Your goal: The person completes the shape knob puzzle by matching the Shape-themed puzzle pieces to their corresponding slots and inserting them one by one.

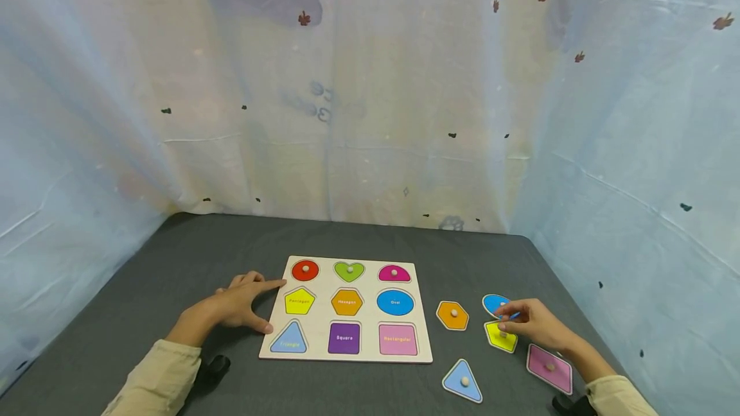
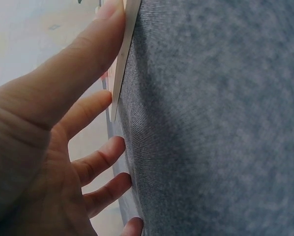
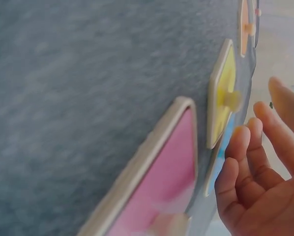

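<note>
A cream shape-puzzle board [image 1: 370, 313] lies flat on the dark cloth. My left hand [image 1: 243, 303] is spread at its left side, with thumb and index finger touching the edge; in the left wrist view the thumb [image 2: 83, 59] lies against the board's edge [image 2: 123, 64]. My right hand [image 1: 537, 321] hovers over the blue oval piece [image 1: 493, 302] and the yellow pentagon piece [image 1: 500, 339], partly covering both. In the right wrist view its loosely bent fingers [image 3: 239, 140] stay apart from the yellow piece's knob [image 3: 232, 101] and hold nothing.
Right of the board lie an orange hexagon piece [image 1: 446, 320], a light-blue triangle piece [image 1: 457, 387] and a pink rectangle piece [image 1: 543, 364], each with a knob. The red circle [image 1: 300, 273], green heart [image 1: 349, 275] and magenta half circle [image 1: 388, 276] sit in the board. Curtains [image 1: 370, 114] surround the table.
</note>
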Action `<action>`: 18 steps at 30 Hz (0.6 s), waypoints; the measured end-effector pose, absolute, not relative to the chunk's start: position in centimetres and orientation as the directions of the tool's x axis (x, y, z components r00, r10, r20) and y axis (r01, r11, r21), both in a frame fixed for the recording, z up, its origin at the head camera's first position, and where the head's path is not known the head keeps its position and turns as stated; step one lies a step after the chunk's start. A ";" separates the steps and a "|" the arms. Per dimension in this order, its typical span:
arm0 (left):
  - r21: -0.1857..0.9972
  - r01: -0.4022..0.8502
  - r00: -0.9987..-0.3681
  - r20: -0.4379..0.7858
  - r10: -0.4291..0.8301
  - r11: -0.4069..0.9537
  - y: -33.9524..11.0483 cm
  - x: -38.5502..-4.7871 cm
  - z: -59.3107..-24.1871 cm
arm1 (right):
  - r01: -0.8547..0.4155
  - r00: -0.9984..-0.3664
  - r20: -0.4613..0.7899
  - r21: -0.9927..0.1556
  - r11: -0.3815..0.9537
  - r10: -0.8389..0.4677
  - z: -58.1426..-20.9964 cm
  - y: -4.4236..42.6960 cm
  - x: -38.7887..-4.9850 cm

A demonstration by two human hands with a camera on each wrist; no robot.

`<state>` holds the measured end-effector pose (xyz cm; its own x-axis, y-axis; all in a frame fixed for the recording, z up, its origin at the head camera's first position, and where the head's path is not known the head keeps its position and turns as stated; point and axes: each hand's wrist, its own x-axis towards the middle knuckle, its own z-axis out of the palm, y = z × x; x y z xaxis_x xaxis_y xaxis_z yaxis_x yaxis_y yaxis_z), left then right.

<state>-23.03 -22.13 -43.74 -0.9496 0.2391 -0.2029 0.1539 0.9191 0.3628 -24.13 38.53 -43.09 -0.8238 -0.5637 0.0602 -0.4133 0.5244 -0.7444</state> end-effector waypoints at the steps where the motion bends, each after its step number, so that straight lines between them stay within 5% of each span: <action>1: 0.362 0.156 -0.950 -0.202 0.240 0.919 -22.1 -23.0 -43.7 | -0.413 -0.818 0.058 -0.752 0.513 -0.573 -43.2 38.7 -24.1; 18: 0.372 0.155 -0.950 -0.199 0.241 0.915 -22.0 -22.8 -43.6 | -0.418 -0.723 0.051 -0.827 0.377 -0.689 -44.4 39.7 -24.3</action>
<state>-22.82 -22.04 -43.57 -0.9498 0.2414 -0.1992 0.1547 0.9154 0.3718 -24.29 39.68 -44.45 -0.7231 -0.6888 0.0513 -0.4176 0.3768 -0.8268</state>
